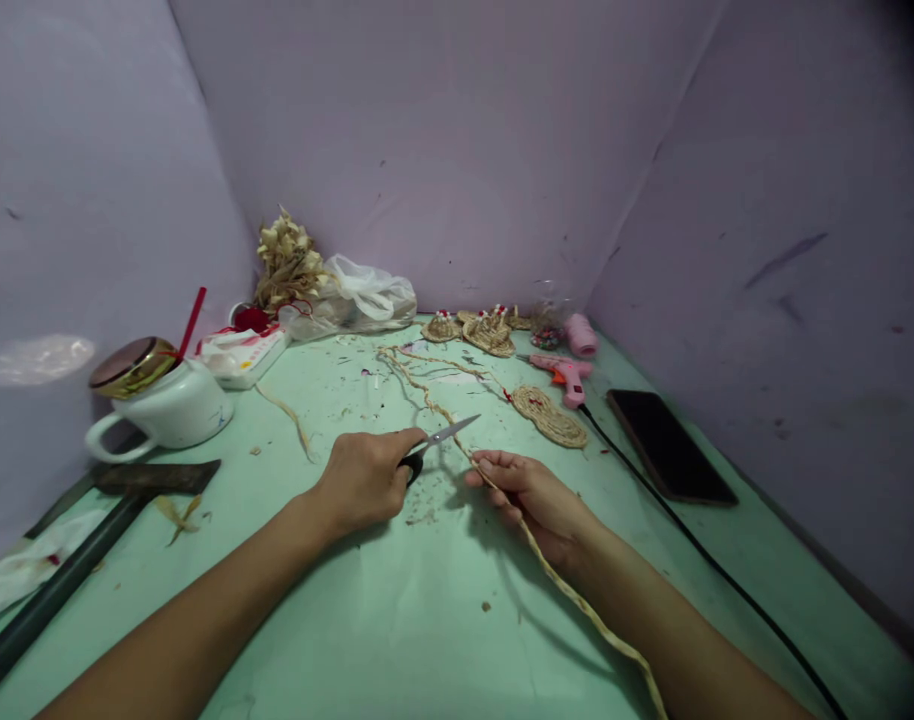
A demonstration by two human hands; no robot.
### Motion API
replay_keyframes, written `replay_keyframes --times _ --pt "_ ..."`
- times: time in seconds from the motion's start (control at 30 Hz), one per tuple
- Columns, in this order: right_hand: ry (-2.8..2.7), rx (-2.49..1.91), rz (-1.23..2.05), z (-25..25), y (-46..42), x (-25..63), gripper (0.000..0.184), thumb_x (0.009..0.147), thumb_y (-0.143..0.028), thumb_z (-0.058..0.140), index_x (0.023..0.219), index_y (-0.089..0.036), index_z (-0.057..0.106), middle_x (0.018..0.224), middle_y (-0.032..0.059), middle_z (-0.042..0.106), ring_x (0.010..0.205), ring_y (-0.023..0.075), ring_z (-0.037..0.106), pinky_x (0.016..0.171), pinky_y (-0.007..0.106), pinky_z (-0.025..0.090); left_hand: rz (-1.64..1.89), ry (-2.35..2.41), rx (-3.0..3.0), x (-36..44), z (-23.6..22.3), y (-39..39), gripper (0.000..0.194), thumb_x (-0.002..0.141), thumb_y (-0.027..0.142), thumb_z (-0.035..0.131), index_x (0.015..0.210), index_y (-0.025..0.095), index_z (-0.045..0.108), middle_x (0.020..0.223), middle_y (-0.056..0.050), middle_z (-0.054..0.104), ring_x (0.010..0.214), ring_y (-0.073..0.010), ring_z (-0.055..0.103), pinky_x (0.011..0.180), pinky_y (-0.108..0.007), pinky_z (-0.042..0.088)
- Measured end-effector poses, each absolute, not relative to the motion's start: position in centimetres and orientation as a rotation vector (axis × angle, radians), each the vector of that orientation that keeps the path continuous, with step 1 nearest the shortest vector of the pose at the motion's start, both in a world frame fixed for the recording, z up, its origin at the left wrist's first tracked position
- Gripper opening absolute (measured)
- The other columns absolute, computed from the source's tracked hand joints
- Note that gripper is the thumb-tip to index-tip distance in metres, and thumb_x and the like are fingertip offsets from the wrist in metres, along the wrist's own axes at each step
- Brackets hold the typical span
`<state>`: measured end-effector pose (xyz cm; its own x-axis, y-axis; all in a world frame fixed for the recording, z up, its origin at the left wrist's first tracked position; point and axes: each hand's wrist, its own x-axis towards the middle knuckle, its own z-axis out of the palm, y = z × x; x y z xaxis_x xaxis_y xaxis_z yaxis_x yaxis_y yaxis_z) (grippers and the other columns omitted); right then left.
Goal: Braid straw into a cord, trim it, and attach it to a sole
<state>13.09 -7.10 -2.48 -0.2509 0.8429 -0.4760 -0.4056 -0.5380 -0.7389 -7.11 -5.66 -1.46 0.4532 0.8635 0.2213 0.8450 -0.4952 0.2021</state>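
My left hand (365,478) is closed round the black handles of a pair of scissors (440,439), whose metal blades point right toward the braid. My right hand (530,495) lies palm up with the fingers curled round a braided straw cord (577,605). That cord runs from the far middle of the green table (397,620), through my right hand, and down past my right forearm. The scissor tips sit just left of the cord, above my right fingers.
A white mug (164,408) with a gold lid and red straw stands at left, next to a dark hammer (89,545). Woven straw pieces (551,415), a pink glue gun (569,378) with black cable, a phone (671,445), dried husks (286,262) and a plastic bag (363,297) lie around.
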Motion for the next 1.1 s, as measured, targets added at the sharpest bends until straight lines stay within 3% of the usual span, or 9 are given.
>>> replay_keyframes --times 0.17,0.27,0.37,0.57,0.87,0.97,1.1 --pt "-0.491 -0.854 2.305 -2.5 -7.3 13.5 0.017 0.065 -0.009 0.063 0.080 -0.012 0.056 0.063 0.0021 0.060 0.034 -0.0014 0.033 0.027 0.006 0.015 0.896 1.275 1.826 -5.2 -1.8 -6.0 0.034 0.068 0.023 0.052 0.102 0.018 0.054 0.074 -0.002 0.063 0.064 -0.0139 0.056 0.058 -0.025 0.041" --pt "-0.533 -0.826 2.337 -2.5 -7.5 13.1 0.018 0.065 -0.011 0.064 0.081 -0.012 0.057 0.062 0.0018 0.060 0.034 -0.0017 0.032 0.027 0.007 0.014 1.038 1.149 1.217 -3.6 -1.8 -6.0 0.045 0.060 0.028 0.064 0.100 0.013 0.051 0.061 0.001 0.056 0.048 -0.0091 0.050 0.047 -0.021 0.038" --pt "-0.656 -0.902 2.243 -2.6 -7.8 12.5 0.015 0.066 -0.018 0.065 0.077 -0.013 0.057 0.063 0.0020 0.061 0.034 -0.0007 0.033 0.027 0.008 0.016 1.123 1.105 1.031 -2.9 -1.6 -5.9 0.048 0.051 0.023 0.070 0.094 0.012 0.051 0.055 0.004 0.053 0.045 -0.0073 0.048 0.044 -0.019 0.035" --pt "-1.016 -1.153 1.814 -3.1 -8.3 11.4 0.024 0.057 -0.028 0.072 0.072 -0.013 0.060 0.058 -0.0020 0.058 0.037 0.0041 0.044 0.028 0.014 0.029 1.239 1.143 1.066 -3.2 -1.6 -5.8 0.042 0.052 0.018 0.067 0.090 0.013 0.049 0.048 0.006 0.052 0.043 -0.0088 0.048 0.044 -0.020 0.036" --pt "-1.108 -1.027 1.707 -3.1 -9.0 10.8 0.025 0.060 -0.035 0.069 0.070 -0.012 0.065 0.053 -0.0020 0.055 0.037 0.0043 0.044 0.033 0.016 0.033 1.213 1.151 1.064 -2.3 -1.9 -5.6 0.039 0.052 0.016 0.062 0.088 0.015 0.048 0.049 0.006 0.051 0.042 -0.0095 0.048 0.044 -0.021 0.038" --pt "-0.988 -1.075 1.685 -3.4 -8.4 11.0 0.026 0.055 -0.033 0.072 0.069 -0.012 0.064 0.052 -0.0019 0.056 0.036 0.0044 0.043 0.033 0.017 0.033 1.116 1.206 1.292 -3.4 -1.8 -5.4 0.034 0.059 0.025 0.060 0.090 0.015 0.049 0.051 0.005 0.050 0.044 -0.0094 0.047 0.045 -0.021 0.037" --pt "-0.899 -1.150 1.618 -3.6 -7.3 12.0 0.026 0.053 -0.028 0.074 0.071 -0.012 0.064 0.053 -0.0013 0.059 0.036 0.0041 0.043 0.033 0.016 0.032 0.863 1.331 2.013 -5.6 -0.9 -5.8 0.032 0.065 0.029 0.056 0.095 0.019 0.053 0.066 0.002 0.055 0.060 -0.0113 0.050 0.057 -0.022 0.039"
